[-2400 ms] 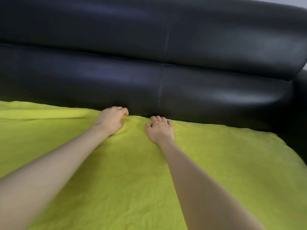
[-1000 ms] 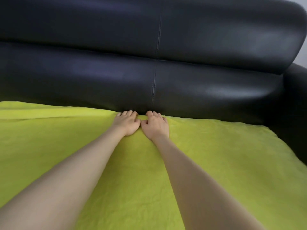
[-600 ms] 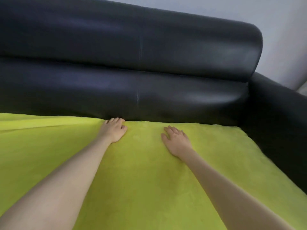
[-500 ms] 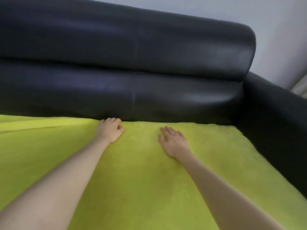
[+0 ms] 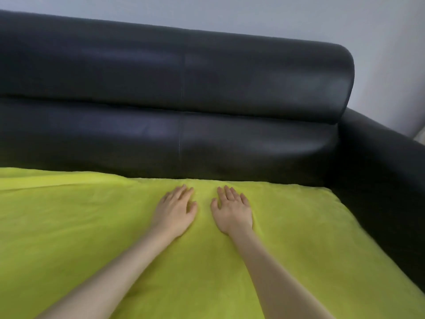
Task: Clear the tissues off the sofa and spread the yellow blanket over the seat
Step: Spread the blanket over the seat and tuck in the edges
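We are looking down at one yellow blanket (image 5: 92, 226), one black sofa (image 5: 184, 88) and our own two hands, and we are counting no tissues anywhere on the seat. The blanket is lying spread over the seat, covering it from the left border of the view to the sofa's right armrest (image 5: 379, 180). Its far edge is running along the foot of the backrest, where a long fold is sitting raised at the far left. Its right edge is slanting down beside the armrest, leaving a thin dark strip of sofa showing between cloth and armrest.

Our left hand (image 5: 174, 210) is lying palm down on the blanket with its fingers stretched out and slightly apart, holding nothing. Our right hand (image 5: 232, 211) is lying the same way just beside it, flat and spread, gripping nothing. The two hands are sitting near each other without touching, a narrow band of yellow cloth showing between the thumbs. Their fingertips are resting just short of the blanket's far edge, close to the backrest seam. Wide stretches of smooth blanket are lying open to the left of the left hand and to the right of the right hand. A pale wall (image 5: 276, 14) is showing above the backrest.
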